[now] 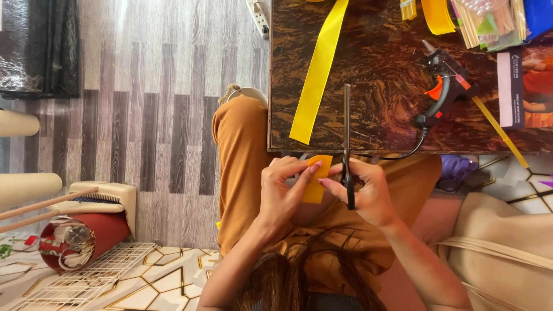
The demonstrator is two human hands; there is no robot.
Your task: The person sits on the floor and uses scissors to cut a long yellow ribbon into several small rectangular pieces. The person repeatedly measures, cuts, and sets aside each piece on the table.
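**A:** How far along does the work look, starting from the biggest thing?

**B:** The dark marbled brown tabletop point(374, 75) carries a long strip of yellow satin ribbon point(318, 72), which lies flat with one end at the near edge. A black and orange glue gun point(446, 89) rests to its right, untouched.

**A:** And the hands?

**B:** Both are over the lap, just below the table edge. The left hand point(282, 193) pinches a short yellow ribbon piece point(317, 178) between fingers and thumb. The right hand point(368, 193) grips the black-handled scissors point(347, 147), blades closed and pointing up beside the piece.

**A:** So?

**B:** I'd judge one short piece is cut off; trimming is in hand, gluing not yet begun.
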